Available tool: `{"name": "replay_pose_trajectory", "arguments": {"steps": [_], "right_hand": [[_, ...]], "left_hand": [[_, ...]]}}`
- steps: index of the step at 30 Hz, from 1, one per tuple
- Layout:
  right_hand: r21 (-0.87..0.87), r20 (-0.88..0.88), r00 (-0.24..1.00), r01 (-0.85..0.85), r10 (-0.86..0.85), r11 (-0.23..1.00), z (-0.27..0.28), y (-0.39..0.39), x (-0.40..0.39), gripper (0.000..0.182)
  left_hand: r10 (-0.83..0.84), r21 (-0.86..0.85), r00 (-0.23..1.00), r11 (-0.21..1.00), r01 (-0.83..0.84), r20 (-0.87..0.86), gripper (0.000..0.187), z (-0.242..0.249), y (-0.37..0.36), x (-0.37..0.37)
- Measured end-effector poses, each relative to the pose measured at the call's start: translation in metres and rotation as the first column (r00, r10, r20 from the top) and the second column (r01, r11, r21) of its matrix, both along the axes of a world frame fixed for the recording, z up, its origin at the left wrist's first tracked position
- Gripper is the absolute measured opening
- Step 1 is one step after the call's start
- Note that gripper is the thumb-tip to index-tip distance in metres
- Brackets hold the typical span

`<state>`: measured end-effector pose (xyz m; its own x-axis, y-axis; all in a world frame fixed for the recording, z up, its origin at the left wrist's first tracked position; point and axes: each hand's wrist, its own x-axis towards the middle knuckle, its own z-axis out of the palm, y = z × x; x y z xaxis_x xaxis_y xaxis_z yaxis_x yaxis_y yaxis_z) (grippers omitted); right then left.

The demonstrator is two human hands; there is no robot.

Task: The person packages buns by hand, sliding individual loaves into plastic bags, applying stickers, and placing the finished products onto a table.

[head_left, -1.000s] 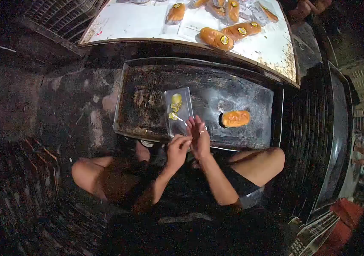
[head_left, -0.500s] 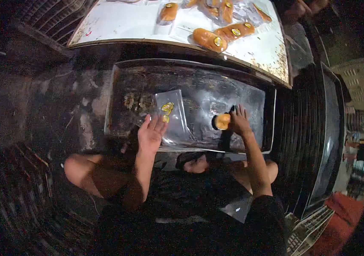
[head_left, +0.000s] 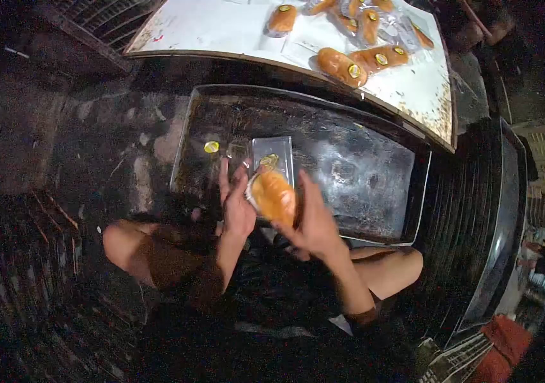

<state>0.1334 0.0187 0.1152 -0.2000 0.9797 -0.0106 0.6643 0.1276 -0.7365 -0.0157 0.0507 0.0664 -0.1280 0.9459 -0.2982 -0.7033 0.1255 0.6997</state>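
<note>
A golden bread roll [head_left: 275, 197] is between my two hands, above the near left part of a dark metal tray [head_left: 374, 185]. My right hand [head_left: 316, 223] holds its right side, fingers around it. At its left edge is my left hand [head_left: 239, 207], fingers apart, with clear plastic near the fingertips. Behind the roll lie clear plastic bags [head_left: 282, 148] with yellow labels on them. One yellow label [head_left: 211, 147] is farther left, by the tray's left side.
Beyond the tray, a white board [head_left: 221, 29] carries several wrapped rolls [head_left: 342, 67] with yellow labels. Dark stacked trays [head_left: 464, 191] stand at the right. A red cloth [head_left: 508, 345] is at the lower right. Another person's hand [head_left: 470, 32] shows at the top right.
My right hand has come left from the tray's right side, bringing the roll to my left hand. A yellow label now shows separately at the left. The view has shifted slightly.
</note>
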Motion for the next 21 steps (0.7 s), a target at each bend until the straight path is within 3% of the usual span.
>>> {"name": "replay_pose_trajectory", "arguments": {"steps": [1, 3, 4, 5, 7, 9, 10, 11, 13, 14, 15, 16, 17, 18, 19, 20, 21], "right_hand": [[-0.104, -0.175, 0.984, 0.001, -0.020, 0.995, -0.003, -0.006, -0.004, 0.085], [-0.084, -0.282, 0.950, 0.112, -0.132, 0.990, -0.017, -0.009, -0.013, 0.086], [-0.080, -0.278, 0.951, 0.118, -0.136, 0.990, -0.022, -0.009, -0.016, 0.086], [-0.012, -0.239, 0.963, 0.128, -0.127, 0.992, -0.026, -0.008, -0.019, 0.082], [0.072, -0.201, 0.971, 0.143, -0.126, 0.987, -0.031, -0.008, -0.019, 0.079], [-0.155, -0.433, 0.899, 0.003, -0.071, 0.988, -0.033, -0.018, -0.019, 0.070], [-0.051, -0.369, 0.910, 0.184, -0.190, 0.982, -0.036, -0.014, -0.020, 0.046], [-0.032, -0.368, 0.910, 0.191, -0.189, 0.981, -0.053, -0.008, -0.012, 0.046], [0.023, -0.217, 0.965, 0.158, -0.150, 0.987, -0.092, 0.010, 0.016, 0.020], [0.018, -0.235, 0.927, 0.306, -0.293, 0.952, -0.080, 0.032, 0.031, 0.015], [0.004, -0.253, 0.867, 0.446, -0.430, 0.895, -0.059, 0.063, 0.046, 0.020], [0.044, -0.238, 0.830, 0.528, -0.504, 0.848, -0.033, 0.092, 0.059, 0.021], [0.255, -0.311, 0.838, 0.529, -0.449, 0.810, 0.006, 0.116, 0.066, 0.024], [0.393, -0.378, 0.855, 0.496, -0.355, 0.774, 0.023, 0.143, 0.073, 0.034], [0.526, -0.427, 0.869, 0.464, -0.250, 0.713, 0.033, 0.165, 0.079, 0.047], [0.532, -0.432, 0.866, 0.470, -0.252, 0.704, 0.034, 0.180, 0.085, 0.047], [0.548, -0.230, 0.933, 0.359, -0.276, 0.755, 0.030, 0.194, 0.091, 0.059]], "left_hand": [[-0.007, 0.004, 1.000, 1.000, 0.007, 0.004, 0.057, -0.003, -0.003, 0.002], [-0.067, -0.081, 0.996, 0.994, 0.072, 0.065, 0.056, -0.010, -0.014, 0.006], [-0.090, -0.187, 0.994, 0.977, 0.099, 0.058, 0.051, -0.017, -0.018, 0.014], [-0.097, -0.295, 0.979, 0.944, 0.148, 0.180, 0.042, -0.020, -0.025, 0.018], [-0.095, -0.355, 0.940, 0.909, 0.217, 0.329, 0.037, -0.015, -0.020, 0.003], [-0.150, -0.258, 0.905, 0.928, 0.267, 0.399, 0.033, -0.015, -0.017, -0.001], [-0.294, -0.247, 0.919, 0.900, 0.359, 0.263, 0.033, -0.028, -0.027, 0.001], [-0.427, -0.255, 0.897, 0.860, 0.442, 0.117, 0.033, -0.035, -0.038, 0.003], [-0.458, -0.388, 0.888, 0.813, 0.434, 0.034, 0.036, -0.007, -0.052, 0.025], [-0.544, -0.314, 0.817, 0.755, 0.575, 0.188, 0.047, -0.009, -0.053, 0.021], [-0.549, -0.305, 0.816, 0.758, 0.577, 0.179, 0.047, -0.010, -0.047, 0.021], [-0.694, -0.310, 0.720, 0.681, 0.663, 0.017, 0.052, -0.011, -0.041, 0.023], [-0.801, -0.335, 0.581, 0.591, 0.734, -0.142, 0.058, -0.013, -0.034, 0.025], [-0.814, -0.313, 0.510, 0.579, 0.752, -0.279, 0.071, -0.016, -0.020, 0.028], [-0.814, -0.309, 0.505, 0.578, 0.755, -0.288, 0.071, -0.018, -0.001, 0.032], [-0.758, -0.300, 0.390, 0.592, 0.748, -0.523, 0.078, -0.019, 0.021, 0.034], [-0.646, -0.287, 0.248, 0.606, 0.742, -0.722, 0.084, -0.017, 0.047, 0.037]]}}
